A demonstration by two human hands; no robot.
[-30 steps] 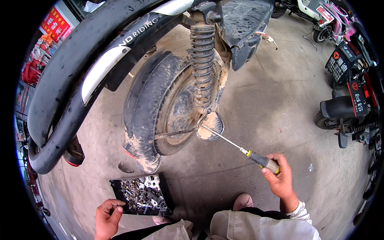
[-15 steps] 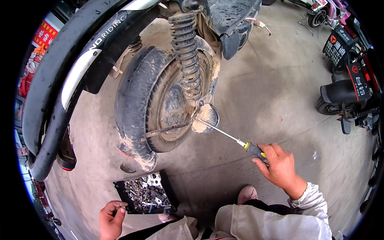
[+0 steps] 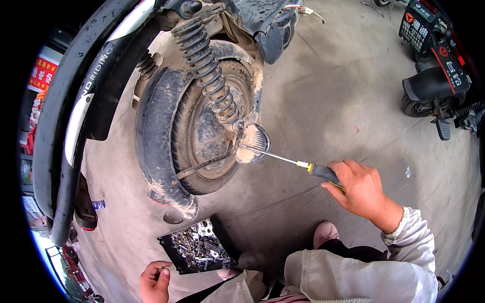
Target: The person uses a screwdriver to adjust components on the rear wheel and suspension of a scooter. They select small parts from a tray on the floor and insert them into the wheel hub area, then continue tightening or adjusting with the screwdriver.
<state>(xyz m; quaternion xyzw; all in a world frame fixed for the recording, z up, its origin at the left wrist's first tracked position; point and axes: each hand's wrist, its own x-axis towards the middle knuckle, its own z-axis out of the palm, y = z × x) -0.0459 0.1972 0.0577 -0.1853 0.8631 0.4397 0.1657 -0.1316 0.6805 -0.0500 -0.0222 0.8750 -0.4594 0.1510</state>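
Note:
My right hand [image 3: 359,188] is closed around the grey and yellow handle of a screwdriver [image 3: 279,157]. Its long thin shaft points left, and the tip reaches the edge of a dusty, ribbed hub cover [image 3: 255,142]. That cover sits at the centre of a muddy scooter wheel [image 3: 199,134], just below a coil-spring shock absorber [image 3: 207,76]. Low on the left, my left hand [image 3: 155,282] has its thumb and forefinger pinched together; what they hold, if anything, is too small to name. Beside it lies a black tray [image 3: 226,237] of loose screws and metal parts.
A black mudguard [image 3: 159,126] curves round the wheel. The scooter's black rear rail [image 3: 55,126] arches along the left. A loose cable connector [image 3: 309,10] hangs at the top. Other parked scooters [image 3: 429,91] stand at the far right on the concrete floor [image 3: 323,101].
My view has shifted, so the wheel appears tilted and farther left. The screwdriver's tip stays at the hub cover, its shaft lying flatter. My left hand keeps its pinch near the tray.

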